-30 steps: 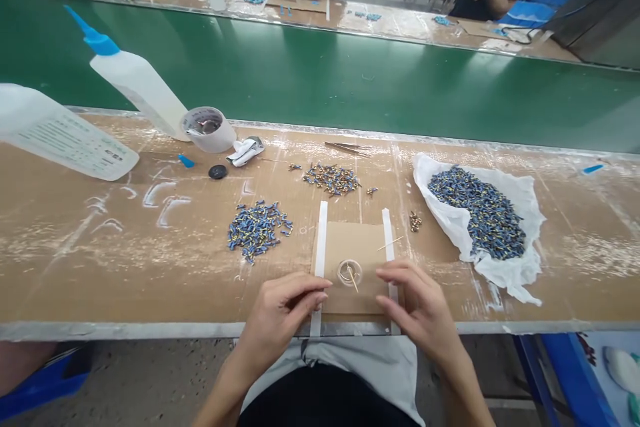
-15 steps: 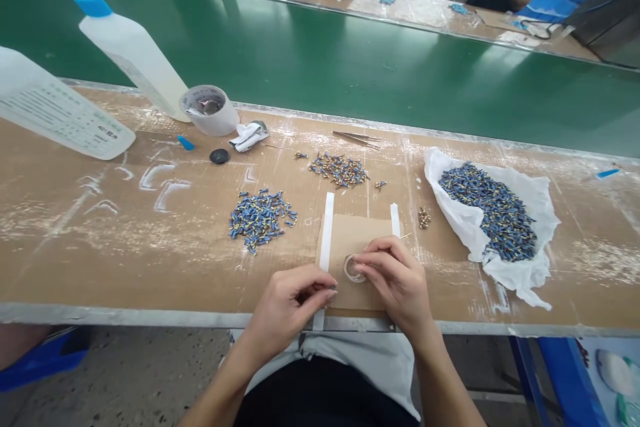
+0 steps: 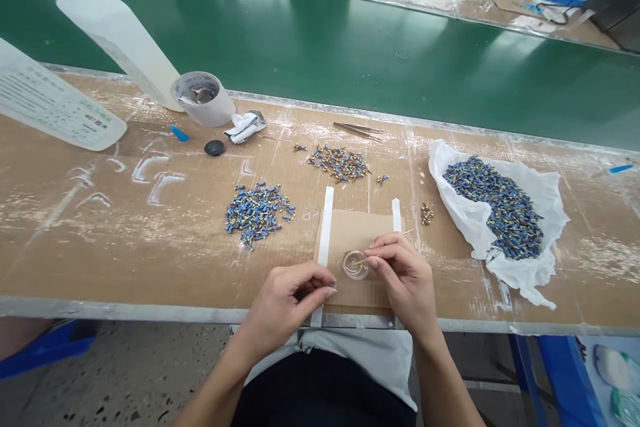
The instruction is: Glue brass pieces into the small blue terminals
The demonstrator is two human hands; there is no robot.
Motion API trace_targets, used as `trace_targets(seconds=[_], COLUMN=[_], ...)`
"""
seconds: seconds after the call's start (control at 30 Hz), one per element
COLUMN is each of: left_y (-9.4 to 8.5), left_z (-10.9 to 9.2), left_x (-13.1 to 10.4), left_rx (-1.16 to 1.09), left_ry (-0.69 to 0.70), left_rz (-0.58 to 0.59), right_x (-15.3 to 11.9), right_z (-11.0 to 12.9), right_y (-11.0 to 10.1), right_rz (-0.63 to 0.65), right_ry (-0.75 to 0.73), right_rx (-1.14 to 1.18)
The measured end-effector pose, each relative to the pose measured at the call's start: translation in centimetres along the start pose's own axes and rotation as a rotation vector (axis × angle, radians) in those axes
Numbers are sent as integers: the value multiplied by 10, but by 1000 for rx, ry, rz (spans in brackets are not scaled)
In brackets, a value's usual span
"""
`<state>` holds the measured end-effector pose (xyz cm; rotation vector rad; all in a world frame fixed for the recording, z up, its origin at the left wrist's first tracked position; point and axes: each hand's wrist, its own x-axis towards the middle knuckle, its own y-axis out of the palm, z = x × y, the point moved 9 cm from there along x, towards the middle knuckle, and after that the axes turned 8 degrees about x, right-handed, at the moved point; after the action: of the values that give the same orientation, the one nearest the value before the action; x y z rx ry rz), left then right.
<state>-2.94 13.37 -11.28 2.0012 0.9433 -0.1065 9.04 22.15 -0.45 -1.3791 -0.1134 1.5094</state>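
Note:
My right hand [image 3: 404,275] is closed in a pinch on a thin wooden toothpick [image 3: 359,261]. The toothpick's tip reaches into a small round clear dish [image 3: 354,273], and its other end pokes out behind the fingers. The dish stands on a cardboard piece [image 3: 345,230] with white tape strips at its sides. My left hand [image 3: 290,297], left of the dish, pinches a tiny dark part [image 3: 332,284] between thumb and forefinger; its exact kind is too small to make out. Farther left lies a pile of small blue-and-yellow parts [image 3: 257,213].
Beyond the cardboard are a pile of brass-ended blue parts [image 3: 340,163] and tweezers [image 3: 357,129]. White paper [image 3: 555,213] full of blue parts lies right. Two bottles [image 3: 120,40], a tape roll [image 3: 220,110] and a black cap [image 3: 215,147] stand left. A green belt [image 3: 300,47] runs behind.
My right hand has drawn slightly right, away from the dish, so the toothpick's tip now shows inside it. My left hand stays nearly still. The camera view has shifted a little.

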Motion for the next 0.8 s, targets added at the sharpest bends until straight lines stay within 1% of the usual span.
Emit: trace_targets(seconds=[0.07, 0.23, 0.3, 0.37, 0.53, 0.63, 0.73, 0.8], left_y=[0, 0, 0, 1, 4, 5, 7, 7], left_z=[-1, -7, -8, -8, -7, -9, -13, -15], left_x=[0, 4, 4, 4, 4, 4, 4, 4], left_rx=[15, 66, 78, 78, 85, 105, 127, 146], left_ry=[-1, 23, 31, 34, 30, 28, 48, 70], left_rz=[3, -8, -17, -18, -29, -42, -51, -56], right_x=[2, 1, -1, -3, -9, -10, -12, -15], right_z=[-3, -23, -30, -35, -39, -31, -19, -14], right_y=[-2, -1, 1, 0, -6, -9, -10, -10], right_rz=[-14, -65, -69, -83, -136, -183, -226, -251], right_ry=[53, 309, 362, 379, 345, 261, 158, 115], right_rx=[59, 238, 278, 312, 290, 237, 184, 164])
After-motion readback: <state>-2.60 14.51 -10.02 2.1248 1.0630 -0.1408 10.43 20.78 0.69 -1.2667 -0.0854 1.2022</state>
